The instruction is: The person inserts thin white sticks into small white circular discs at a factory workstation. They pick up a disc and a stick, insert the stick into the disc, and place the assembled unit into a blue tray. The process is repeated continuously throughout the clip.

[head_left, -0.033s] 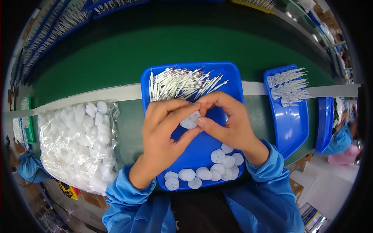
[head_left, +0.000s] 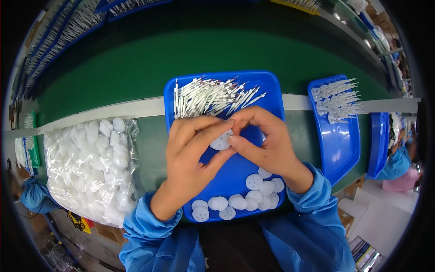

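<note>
Over a blue tray [head_left: 204, 179], both my hands meet at a small, round, translucent white disc with little holes [head_left: 220, 141]. My left hand [head_left: 192, 147] grips it from the left, fingers bent over its upper side. At its right edge, my right hand [head_left: 265, 140] has the thumb pressed on the disc and the index finger curled above. Whether a thin stick is also between the fingertips is hidden. A pile of thin white sticks with dark reddish tips [head_left: 206, 97] lies in the far part of the tray. Similar loose discs [head_left: 254, 182] lie along its near and right edges.
A clear plastic bag of white rounded pieces [head_left: 90, 163] lies to the left. On the right, another blue tray [head_left: 337, 149] holds discs with upright sticks [head_left: 337, 99]. A pale strip [head_left: 136, 109] crosses the green table [head_left: 199, 50]. More filled trays [head_left: 68, 38] stand at far left.
My right thumb has shifted very slightly up and left on the disc. Nothing else has visibly moved.
</note>
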Demonstrator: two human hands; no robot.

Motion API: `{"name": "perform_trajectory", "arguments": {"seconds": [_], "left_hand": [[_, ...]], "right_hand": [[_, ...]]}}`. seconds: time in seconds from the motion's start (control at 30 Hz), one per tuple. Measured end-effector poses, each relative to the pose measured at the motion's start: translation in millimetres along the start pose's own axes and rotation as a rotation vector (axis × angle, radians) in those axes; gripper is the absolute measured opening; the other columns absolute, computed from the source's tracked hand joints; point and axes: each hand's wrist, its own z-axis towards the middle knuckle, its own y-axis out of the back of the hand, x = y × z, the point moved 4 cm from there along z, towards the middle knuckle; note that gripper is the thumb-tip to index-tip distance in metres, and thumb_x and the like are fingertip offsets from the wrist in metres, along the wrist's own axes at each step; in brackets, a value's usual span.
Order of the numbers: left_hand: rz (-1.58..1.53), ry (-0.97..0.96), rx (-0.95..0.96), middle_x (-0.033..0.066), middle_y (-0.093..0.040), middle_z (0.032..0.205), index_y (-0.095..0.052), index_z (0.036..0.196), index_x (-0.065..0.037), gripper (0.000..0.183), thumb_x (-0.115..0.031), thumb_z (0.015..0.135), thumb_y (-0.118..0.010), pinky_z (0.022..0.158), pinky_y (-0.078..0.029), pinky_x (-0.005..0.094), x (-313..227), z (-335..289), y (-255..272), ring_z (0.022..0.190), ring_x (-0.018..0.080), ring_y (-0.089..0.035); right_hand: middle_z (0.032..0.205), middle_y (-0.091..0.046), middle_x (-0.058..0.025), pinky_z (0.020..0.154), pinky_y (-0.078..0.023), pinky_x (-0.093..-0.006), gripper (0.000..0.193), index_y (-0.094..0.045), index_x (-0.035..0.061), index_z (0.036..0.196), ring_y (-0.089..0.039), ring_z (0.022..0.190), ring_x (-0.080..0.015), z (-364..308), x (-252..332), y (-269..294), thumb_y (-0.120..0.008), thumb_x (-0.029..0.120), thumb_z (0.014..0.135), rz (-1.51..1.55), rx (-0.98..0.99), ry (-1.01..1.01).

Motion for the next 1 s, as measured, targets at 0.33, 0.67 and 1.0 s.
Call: {"name": "perform_trajectory", "arguments": {"seconds": [0.33,0.67,1.0], "left_hand": [[0.182,-0.185,-0.096,0.0062,-0.08,0.115,-0.08,0.119,-0.007,0.051,-0.007,0.069,-0.092,0.08,-0.057,0.0362,-10,0,-1,0.092,0.0271,-0.07],[0.157,-0.188,-0.043,0.0046,-0.081,0.115,-0.081,0.121,-0.009,0.05,-0.014,0.072,-0.093,0.082,-0.057,0.0367,-16,-5,-6,0.093,0.0264,-0.07],[-0.464,0.149,-0.026,0.0129,-0.076,0.116,-0.082,0.124,0.0,0.028,-0.004,0.097,-0.075,0.079,-0.057,0.0294,13,-8,-1,0.087,0.0171,-0.069]], "right_hand": [[0.107,-0.071,-0.0053,0.094,-0.057,-0.0313,0.028,-0.066,0.0008,0.121,-0.068,0.101,-0.0116,-8,-9,-1,-0.076,-0.005,0.096,0.231,0.044,-0.037],[0.1,-0.072,-0.0028,0.088,-0.059,-0.0299,0.017,-0.068,0.0012,0.113,-0.071,0.094,-0.0116,-16,-3,4,-0.075,-0.003,0.098,0.106,0.016,-0.046],[0.1,-0.074,-0.0035,0.085,-0.055,-0.0387,0.017,-0.075,0.0108,0.099,-0.07,0.097,-0.0227,17,12,35,-0.076,0.01,0.082,-1.42,0.075,0.504]]}}
